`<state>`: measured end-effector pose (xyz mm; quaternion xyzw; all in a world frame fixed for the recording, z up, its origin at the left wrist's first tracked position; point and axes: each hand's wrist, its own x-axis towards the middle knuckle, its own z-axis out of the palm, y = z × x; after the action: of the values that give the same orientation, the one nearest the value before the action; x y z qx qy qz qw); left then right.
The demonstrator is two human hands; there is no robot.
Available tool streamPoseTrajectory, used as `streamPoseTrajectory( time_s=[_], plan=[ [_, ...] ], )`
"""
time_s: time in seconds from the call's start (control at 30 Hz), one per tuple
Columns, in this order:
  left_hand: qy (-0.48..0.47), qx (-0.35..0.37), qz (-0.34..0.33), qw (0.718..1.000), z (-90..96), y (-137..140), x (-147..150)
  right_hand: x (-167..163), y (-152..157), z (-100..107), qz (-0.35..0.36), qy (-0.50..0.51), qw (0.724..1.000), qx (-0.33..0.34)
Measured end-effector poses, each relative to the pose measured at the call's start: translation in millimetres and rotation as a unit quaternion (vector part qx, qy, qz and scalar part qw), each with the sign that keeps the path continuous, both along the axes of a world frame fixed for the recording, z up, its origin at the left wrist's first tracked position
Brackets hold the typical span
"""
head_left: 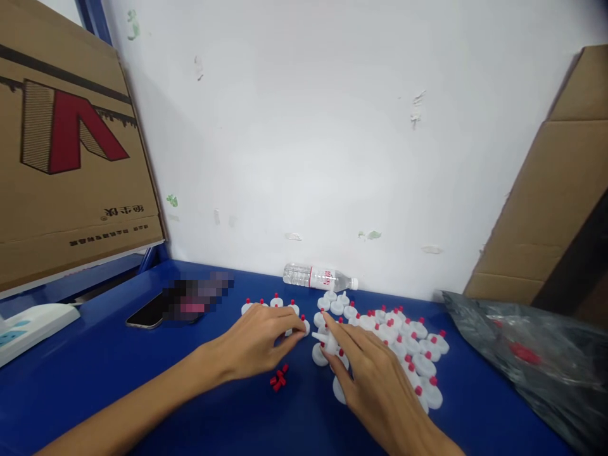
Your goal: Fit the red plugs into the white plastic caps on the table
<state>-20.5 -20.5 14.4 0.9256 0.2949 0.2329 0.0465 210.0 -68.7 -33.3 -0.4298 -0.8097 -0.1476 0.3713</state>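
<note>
My right hand [375, 370] pinches a white nozzle cap [327, 342] between thumb and fingers. Its bare pointed tip faces left, and I see no red cap on it. My left hand [261, 339] is closed, thumb and forefinger brought together beside a white nozzle cap with a red tip [306, 327]; what they hold, if anything, is hidden. Below that hand lies a small pile of loose red tip caps [279, 379]. Many white nozzle caps with red tips [424, 365] stand around and beyond the right hand. A few at the back [337, 306] have bare white tips.
A clear plastic bottle [320, 277] lies against the wall. Left on the blue table [199, 411] are a phone [146, 311] and a white power strip [35, 326]. A dark plastic bag [527, 354] and cardboard [546, 209] are at right; a printed carton [80, 190] stands at left.
</note>
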Motion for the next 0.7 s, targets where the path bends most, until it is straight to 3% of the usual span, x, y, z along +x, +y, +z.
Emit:
streamPoseTrajectory(
  time_s=[0.23, 0.43, 0.7],
  plan=[
    [0.136, -0.088, 0.000, 0.987, 10.6, 2.0, -11.0, -2.6, -5.1, 8.7, 0.009, -0.003, 1.000, -0.018],
    [0.135, -0.118, -0.006, 0.984, 4.1, 4.1, -12.4, -3.8, -6.5, 12.1, 0.004, 0.008, 1.000, -0.004],
    [0.131, -0.170, -0.031, 0.976, 11.8, 1.8, -12.0, -4.1, -6.9, 11.9, 0.015, 0.011, 1.000, -0.016]
  ],
)
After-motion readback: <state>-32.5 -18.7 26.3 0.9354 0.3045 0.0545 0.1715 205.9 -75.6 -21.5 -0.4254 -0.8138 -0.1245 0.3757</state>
